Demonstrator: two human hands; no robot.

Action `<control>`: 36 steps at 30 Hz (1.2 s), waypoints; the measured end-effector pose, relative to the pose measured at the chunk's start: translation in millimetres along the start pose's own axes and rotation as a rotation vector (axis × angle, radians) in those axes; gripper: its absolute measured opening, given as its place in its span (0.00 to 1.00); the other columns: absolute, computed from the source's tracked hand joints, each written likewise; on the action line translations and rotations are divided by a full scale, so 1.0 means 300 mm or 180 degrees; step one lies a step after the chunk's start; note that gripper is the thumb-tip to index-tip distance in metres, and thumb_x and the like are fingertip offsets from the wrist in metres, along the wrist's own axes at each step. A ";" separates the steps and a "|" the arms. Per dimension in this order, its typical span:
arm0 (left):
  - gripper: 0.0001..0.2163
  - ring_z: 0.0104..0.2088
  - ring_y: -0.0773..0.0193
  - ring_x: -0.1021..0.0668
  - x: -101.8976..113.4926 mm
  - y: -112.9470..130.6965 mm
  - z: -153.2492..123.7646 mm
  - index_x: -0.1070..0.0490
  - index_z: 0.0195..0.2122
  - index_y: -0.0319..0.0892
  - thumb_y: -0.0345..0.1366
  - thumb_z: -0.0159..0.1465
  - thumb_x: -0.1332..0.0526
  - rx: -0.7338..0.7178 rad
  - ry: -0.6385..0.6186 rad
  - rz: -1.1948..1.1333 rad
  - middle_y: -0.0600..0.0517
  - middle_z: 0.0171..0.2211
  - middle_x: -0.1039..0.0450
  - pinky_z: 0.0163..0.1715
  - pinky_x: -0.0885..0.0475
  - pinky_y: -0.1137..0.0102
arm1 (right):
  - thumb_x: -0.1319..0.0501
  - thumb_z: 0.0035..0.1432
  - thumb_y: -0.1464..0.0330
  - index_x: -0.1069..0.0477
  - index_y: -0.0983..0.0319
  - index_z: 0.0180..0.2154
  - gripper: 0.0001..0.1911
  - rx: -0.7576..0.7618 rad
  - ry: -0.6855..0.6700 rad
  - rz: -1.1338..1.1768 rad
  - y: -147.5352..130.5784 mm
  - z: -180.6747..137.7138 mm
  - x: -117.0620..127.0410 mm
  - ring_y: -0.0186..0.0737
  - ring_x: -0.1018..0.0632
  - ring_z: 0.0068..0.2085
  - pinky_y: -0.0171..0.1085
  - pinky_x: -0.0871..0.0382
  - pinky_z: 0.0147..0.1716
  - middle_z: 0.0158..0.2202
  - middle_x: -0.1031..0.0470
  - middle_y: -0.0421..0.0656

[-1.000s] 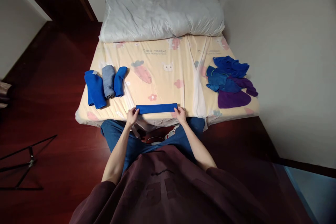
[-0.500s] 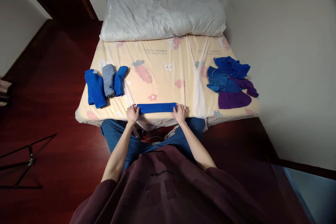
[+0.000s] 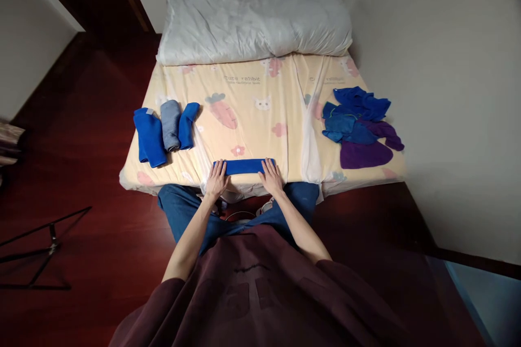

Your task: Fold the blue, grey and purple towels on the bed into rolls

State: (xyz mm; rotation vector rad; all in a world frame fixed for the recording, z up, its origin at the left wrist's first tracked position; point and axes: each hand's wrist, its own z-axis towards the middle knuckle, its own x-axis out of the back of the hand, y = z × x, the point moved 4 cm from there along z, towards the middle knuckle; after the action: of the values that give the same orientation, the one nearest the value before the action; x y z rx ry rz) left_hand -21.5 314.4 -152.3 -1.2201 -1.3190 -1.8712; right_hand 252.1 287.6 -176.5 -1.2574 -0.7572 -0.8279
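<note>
A blue towel [image 3: 244, 166], folded into a long narrow strip, lies along the front edge of the bed. My left hand [image 3: 217, 178] rests flat on its left end with the fingers stretched out. On the right end lies my right hand [image 3: 270, 176], also flat, fingers extended over the cloth. To the left sit a folded blue towel [image 3: 150, 138], a rolled grey towel [image 3: 170, 124] and a narrow folded blue towel [image 3: 187, 126], side by side. On the right is a loose heap with a blue cloth [image 3: 362, 103], a teal-blue cloth [image 3: 345, 127] and a purple cloth [image 3: 364, 155].
The bed has a cream sheet [image 3: 252, 130] printed with rabbits and carrots. A large pale quilt [image 3: 256, 11] fills its far end. A wall [image 3: 439, 92] runs along the right. Black stand legs [image 3: 52, 246] are on the dark red floor [image 3: 109, 217] at left.
Both hands have moved inward from the strip's ends. Their fingers, earlier gripping the ends, now lie stretched flat on top of the towel.
</note>
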 end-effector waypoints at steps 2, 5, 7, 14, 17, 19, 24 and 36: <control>0.32 0.75 0.50 0.49 0.014 -0.031 -0.019 0.50 0.74 0.36 0.44 0.72 0.50 0.0081 0.0057 0.0026 0.39 0.74 0.52 0.73 0.53 0.50 | 0.51 0.71 0.58 0.45 0.62 0.72 0.32 -0.0164 0.0100 0.0024 0.053 -0.025 0.014 0.49 0.46 0.75 0.57 0.54 0.73 0.74 0.45 0.52; 0.32 0.75 0.49 0.50 0.028 -0.053 -0.051 0.50 0.74 0.36 0.46 0.72 0.49 0.0125 0.0109 0.0039 0.39 0.74 0.52 0.73 0.53 0.48 | 0.51 0.71 0.58 0.43 0.65 0.70 0.32 -0.0401 0.0360 0.0060 0.109 -0.078 0.043 0.52 0.45 0.74 0.60 0.52 0.72 0.72 0.42 0.56; 0.32 0.75 0.47 0.52 0.035 -0.052 -0.068 0.48 0.74 0.36 0.46 0.72 0.48 0.0134 0.0182 0.0025 0.39 0.75 0.53 0.73 0.54 0.47 | 0.51 0.70 0.57 0.41 0.67 0.68 0.32 -0.0523 0.0658 0.0076 0.123 -0.121 0.065 0.56 0.44 0.74 0.62 0.51 0.71 0.71 0.41 0.60; 0.26 0.70 0.46 0.38 0.061 -0.026 0.026 0.37 0.68 0.38 0.45 0.72 0.47 0.0090 0.0244 -0.0229 0.38 0.68 0.36 0.70 0.43 0.50 | 0.44 0.63 0.51 0.30 0.63 0.55 0.28 -0.1598 0.1310 0.1660 0.127 -0.192 0.047 0.55 0.18 0.47 0.55 0.21 0.48 0.45 0.20 0.56; 0.20 0.63 0.45 0.29 0.053 -0.028 0.119 0.30 0.62 0.40 0.40 0.71 0.45 0.0046 -0.0131 -0.0128 0.39 0.58 0.26 0.65 0.36 0.51 | 0.44 0.62 0.48 0.26 0.60 0.43 0.24 -0.1817 0.0615 0.2848 0.104 -0.125 -0.015 0.51 0.16 0.40 0.50 0.17 0.40 0.35 0.19 0.51; 0.17 0.60 0.45 0.26 0.041 -0.031 0.167 0.26 0.57 0.42 0.36 0.69 0.44 0.0021 -0.0543 0.0014 0.39 0.56 0.25 0.63 0.34 0.52 | 0.43 0.61 0.45 0.27 0.59 0.37 0.24 -0.1984 0.0393 0.3195 0.096 -0.070 -0.028 0.51 0.16 0.40 0.50 0.17 0.41 0.33 0.20 0.52; 0.14 0.56 0.47 0.23 0.050 -0.055 0.244 0.23 0.53 0.43 0.33 0.67 0.39 0.0156 -0.1006 0.0097 0.40 0.53 0.23 0.57 0.30 0.58 | 0.33 0.56 0.47 0.29 0.59 0.33 0.22 -0.2992 0.0318 0.3520 0.099 0.012 -0.008 0.47 0.15 0.37 0.45 0.16 0.39 0.31 0.22 0.49; 0.28 0.45 0.56 0.19 0.079 -0.052 0.376 0.20 0.50 0.43 0.26 0.45 0.29 0.0125 -0.1736 -0.0499 0.49 0.46 0.18 0.44 0.26 0.72 | 0.25 0.47 0.58 0.28 0.59 0.38 0.20 -0.1923 0.0380 0.4005 -0.077 0.204 0.190 0.36 0.18 0.42 0.35 0.23 0.45 0.39 0.19 0.40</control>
State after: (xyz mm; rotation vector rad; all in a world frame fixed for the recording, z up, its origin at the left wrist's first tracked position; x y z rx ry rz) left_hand -3.8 426.1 -125.6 -1.7270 -1.7650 -1.6606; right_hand 258.8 338.8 -106.8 -1.8309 0.4771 -0.0439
